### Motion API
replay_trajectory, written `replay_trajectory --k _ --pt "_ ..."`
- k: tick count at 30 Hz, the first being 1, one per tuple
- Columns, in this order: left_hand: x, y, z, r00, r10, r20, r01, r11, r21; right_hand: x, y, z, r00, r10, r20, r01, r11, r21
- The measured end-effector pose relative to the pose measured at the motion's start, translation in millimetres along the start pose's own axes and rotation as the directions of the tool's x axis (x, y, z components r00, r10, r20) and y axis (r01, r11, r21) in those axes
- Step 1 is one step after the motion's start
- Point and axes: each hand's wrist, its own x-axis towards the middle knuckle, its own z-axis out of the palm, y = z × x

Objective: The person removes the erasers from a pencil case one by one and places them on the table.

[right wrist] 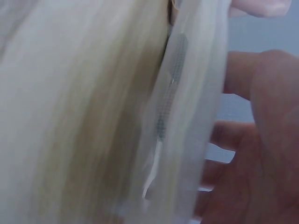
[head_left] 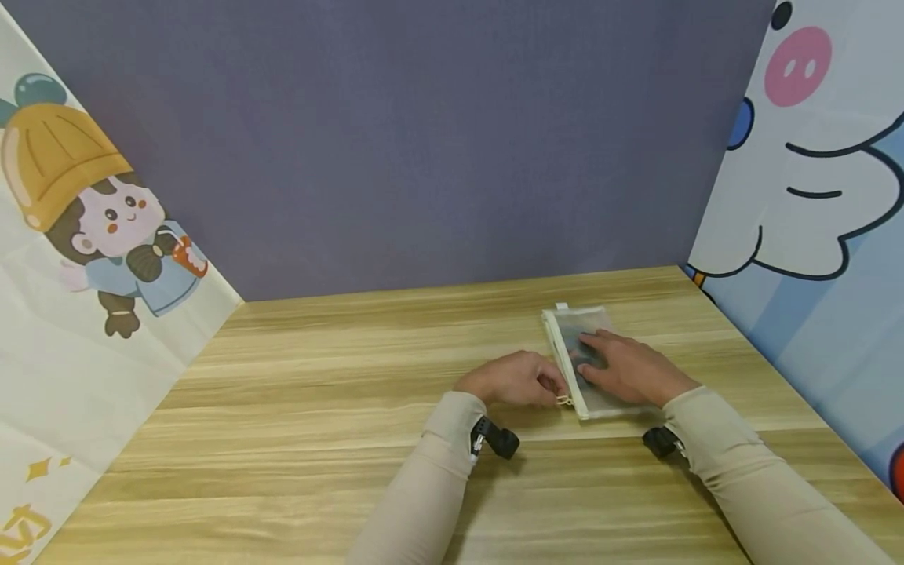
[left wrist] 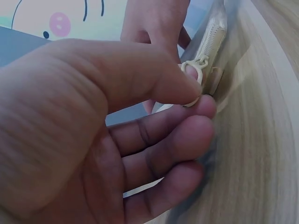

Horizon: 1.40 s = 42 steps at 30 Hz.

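A translucent zip pouch [head_left: 600, 402] with a cream zipper along its left edge lies on the wooden table. Between thumb and index finger, my left hand [head_left: 519, 379] pinches the ring-shaped zipper pull [left wrist: 201, 73] at the pouch's near left corner. My right hand [head_left: 631, 367] rests on top of the pouch with its fingers spread. Something dark with a fine grid pattern [right wrist: 174, 77] shows through the pouch's side in the right wrist view. Part of the pouch is hidden beneath the right hand.
The wooden table [head_left: 318, 424] ends at a grey-purple panel [head_left: 452, 157] at the back. Printed cartoon sheets stand at both sides, a child in a yellow hat [head_left: 116, 212] on the left and a pink-snouted figure [head_left: 798, 67] on the right. Small black cameras sit on both wrists.
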Motion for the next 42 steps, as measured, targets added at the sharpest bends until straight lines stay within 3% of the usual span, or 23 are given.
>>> replay_trajectory --k 8,25,35,42 --pt "-1.1 2.9 0.1 0.996 -0.014 0.084 0.027 0.988 -0.154 -0.8 -2.4 -2.0 1.0 0.012 0.015 -0.011 1.0 -0.007" --pt "2.9 1.4 3.9 0.992 0.015 0.126 0.004 0.989 -0.147 -1.8 -2.5 -2.7 1.0 0.01 0.009 -0.01 1.0 -0.012" --pt "-0.1 -0.6 2.6 0.991 -0.009 0.137 0.043 0.967 -0.25 0.2 -3.5 -1.5 1.0 0.002 -0.006 -0.002 1.0 0.019" --pt "1.2 -2.5 2.8 0.991 -0.012 0.136 0.046 0.967 -0.252 -0.7 -1.0 -4.2 1.0 -0.007 -0.008 0.007 0.999 0.035"
